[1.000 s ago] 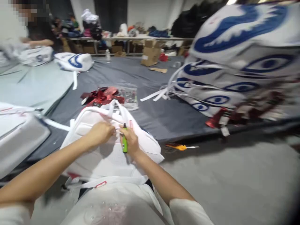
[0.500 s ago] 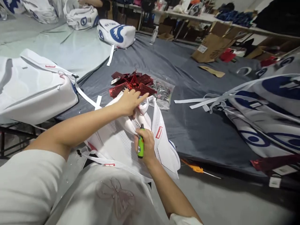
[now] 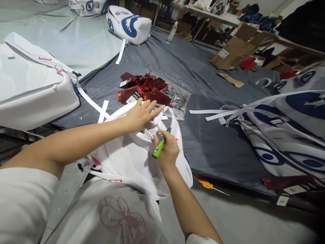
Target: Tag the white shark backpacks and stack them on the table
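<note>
**Right hand closed around green tool over white backpack**

The right hand is wrapped around a green tool with a dark tip, its fingers close to the fabric near the top of the white backpack. The left hand lies across that upper edge, back upward and fingers slightly spread; whether its hidden thumb pinches anything cannot be told.

The backpack rests against the person's front at the near edge of a table covered with dark grey cloth, its dotted panel facing up. Just beyond the left hand sits a bundle of red tags, beside a clear plastic bag. An orange-handled tool shows at the table's edge, right of the backpack. Farther right stands a stack of white-and-blue bags; another white bag lies to the left.
</note>
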Demonstrator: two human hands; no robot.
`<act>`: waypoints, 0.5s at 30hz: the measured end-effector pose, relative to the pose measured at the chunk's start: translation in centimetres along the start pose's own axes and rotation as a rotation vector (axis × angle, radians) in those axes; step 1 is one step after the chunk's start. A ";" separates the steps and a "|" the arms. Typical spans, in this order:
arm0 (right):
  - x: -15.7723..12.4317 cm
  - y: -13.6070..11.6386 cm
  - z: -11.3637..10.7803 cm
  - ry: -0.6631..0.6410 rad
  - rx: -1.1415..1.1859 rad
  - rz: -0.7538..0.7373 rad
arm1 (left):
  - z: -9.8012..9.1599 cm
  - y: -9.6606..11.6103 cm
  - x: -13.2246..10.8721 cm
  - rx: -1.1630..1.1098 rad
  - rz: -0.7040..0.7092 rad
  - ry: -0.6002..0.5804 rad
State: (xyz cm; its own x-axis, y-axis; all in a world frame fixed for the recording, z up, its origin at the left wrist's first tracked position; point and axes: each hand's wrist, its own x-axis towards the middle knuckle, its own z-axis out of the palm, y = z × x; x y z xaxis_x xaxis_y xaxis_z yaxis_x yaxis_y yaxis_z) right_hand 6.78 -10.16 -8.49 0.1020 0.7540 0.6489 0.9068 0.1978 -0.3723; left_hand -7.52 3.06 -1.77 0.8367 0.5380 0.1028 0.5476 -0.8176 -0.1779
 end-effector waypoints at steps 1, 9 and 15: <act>0.8 0.2 0.0 -0.020 -0.087 0.031 | -0.1 0.0 0.0 0.000 0.005 0.015; 4.6 0.0 2.5 -0.453 -0.401 0.138 | 1.1 0.0 0.4 -0.022 -0.017 0.009; 4.4 -0.1 3.2 -0.534 -0.409 0.197 | 1.9 -0.3 1.0 -0.063 -0.014 -0.017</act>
State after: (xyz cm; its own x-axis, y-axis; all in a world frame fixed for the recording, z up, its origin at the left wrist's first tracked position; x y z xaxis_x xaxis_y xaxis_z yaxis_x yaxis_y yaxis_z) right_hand 5.81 -4.85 -7.66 0.1604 0.9770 0.1407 0.9839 -0.1468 -0.1021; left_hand -6.89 4.22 -3.50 0.8290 0.5523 0.0877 0.5591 -0.8211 -0.1150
